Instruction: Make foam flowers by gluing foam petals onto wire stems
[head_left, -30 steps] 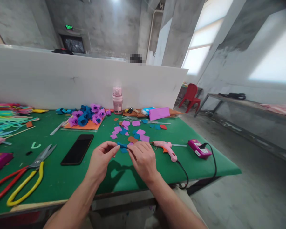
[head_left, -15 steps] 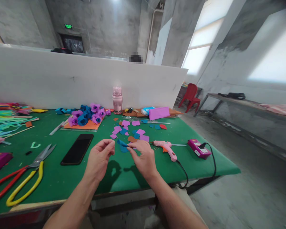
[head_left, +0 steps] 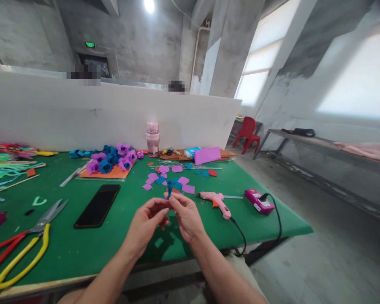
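Observation:
A small rolled piece of blue paper (head_left: 169, 188) stands upright between the fingertips of my right hand (head_left: 188, 214), whose thumb and fingers pinch its lower end. My left hand (head_left: 148, 223) is close against the right one, its index fingertip at the base of the roll. The left fingers are partly curled and apart, with the thumb held off from the index finger. Behind the hands lie loose purple petal-shaped pieces (head_left: 188, 189) and blue ones (head_left: 177, 185). To the right rests a pink glue gun (head_left: 220, 202) with its nozzle toward my hands.
A black phone (head_left: 97, 206) and large scissors (head_left: 38, 230) lie on the left. Purple and blue paper flowers (head_left: 109, 160) sit behind them, near a pink bottle (head_left: 153, 141). A purple power box (head_left: 259, 201) with a black cord is at right. A white partition (head_left: 114, 114) closes the back.
My hands have come together, the left moving right to meet the right. The blue roll has turned from lying sideways to upright. The view has shifted slightly.

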Motion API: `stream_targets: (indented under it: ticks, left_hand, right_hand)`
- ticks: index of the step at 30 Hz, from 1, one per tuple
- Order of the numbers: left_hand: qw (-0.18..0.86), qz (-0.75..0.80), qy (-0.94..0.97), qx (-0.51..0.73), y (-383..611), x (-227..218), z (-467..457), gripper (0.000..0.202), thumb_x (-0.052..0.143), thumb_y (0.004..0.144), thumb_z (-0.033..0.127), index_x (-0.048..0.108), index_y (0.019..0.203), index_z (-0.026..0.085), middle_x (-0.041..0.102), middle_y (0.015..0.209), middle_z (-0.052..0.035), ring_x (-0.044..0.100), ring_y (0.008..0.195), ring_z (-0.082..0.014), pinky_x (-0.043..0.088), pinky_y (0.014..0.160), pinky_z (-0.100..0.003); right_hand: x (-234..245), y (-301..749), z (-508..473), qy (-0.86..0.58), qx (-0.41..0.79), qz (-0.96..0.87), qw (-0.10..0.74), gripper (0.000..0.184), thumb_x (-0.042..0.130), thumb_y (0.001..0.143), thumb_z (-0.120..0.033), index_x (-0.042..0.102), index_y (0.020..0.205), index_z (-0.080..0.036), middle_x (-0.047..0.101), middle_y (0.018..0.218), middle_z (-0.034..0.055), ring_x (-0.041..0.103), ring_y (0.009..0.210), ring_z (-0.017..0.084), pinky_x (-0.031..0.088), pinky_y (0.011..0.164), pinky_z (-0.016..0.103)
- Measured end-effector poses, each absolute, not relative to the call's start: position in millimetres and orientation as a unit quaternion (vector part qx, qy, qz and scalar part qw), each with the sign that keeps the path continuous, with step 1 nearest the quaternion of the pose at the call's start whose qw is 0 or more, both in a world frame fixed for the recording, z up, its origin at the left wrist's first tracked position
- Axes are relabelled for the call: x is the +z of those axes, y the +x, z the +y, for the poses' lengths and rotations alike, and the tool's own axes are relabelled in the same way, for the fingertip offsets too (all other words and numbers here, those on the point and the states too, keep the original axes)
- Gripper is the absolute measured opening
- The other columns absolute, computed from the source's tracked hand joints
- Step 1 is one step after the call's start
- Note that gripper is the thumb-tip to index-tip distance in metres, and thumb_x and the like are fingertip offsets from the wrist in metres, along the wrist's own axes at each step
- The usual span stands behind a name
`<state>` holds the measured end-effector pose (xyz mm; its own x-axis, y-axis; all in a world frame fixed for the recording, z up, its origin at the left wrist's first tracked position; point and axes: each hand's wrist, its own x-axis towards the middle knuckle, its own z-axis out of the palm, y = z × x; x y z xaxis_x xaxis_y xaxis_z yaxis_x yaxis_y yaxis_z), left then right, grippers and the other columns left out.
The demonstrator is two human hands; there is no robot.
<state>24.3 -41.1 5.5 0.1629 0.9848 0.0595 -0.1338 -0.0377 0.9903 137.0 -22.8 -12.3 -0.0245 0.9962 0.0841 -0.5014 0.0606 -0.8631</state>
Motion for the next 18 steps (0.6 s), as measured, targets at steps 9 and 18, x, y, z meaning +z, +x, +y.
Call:
stream_targets:
  ticks: [9, 18]
  left_hand:
    - [0.565, 0.421, 0.504, 0.499, 24.9, 4.0, -43.2, 0.017, 0.064, 0.069, 0.030, 0.062, 0.072, 0.014, 0.060, 0.062, 0.0000, 0.052, 0.047, -0.0085, 0.044, 0.045, -0.021]
    - [0.565, 0.426, 0.494, 0.506, 24.5, 3.6, -41.8, 0.017, 0.066, 0.067, 0.029, 0.062, 0.071, 0.014, 0.059, 0.057, 0.0013, 0.052, 0.045, -0.0086, 0.044, 0.043, -0.020]
  right_hand:
    - [-8.4, 138.7, -23.0, -0.312, 0.607, -0.411, 0.605, 0.024, 0.064, 0.071, -0.038, 0.070, 0.079, -0.016, 0.066, 0.071, 0.0023, 0.057, 0.064, 0.011, 0.046, 0.063, 0.024]
    - [-4.7, 143.4, -25.1, -0.385, 0.518, -0.482, 0.592, 0.020, 0.068, 0.065, -0.034, 0.067, 0.075, -0.016, 0.064, 0.068, 0.0010, 0.055, 0.058, 0.012, 0.043, 0.058, 0.025]
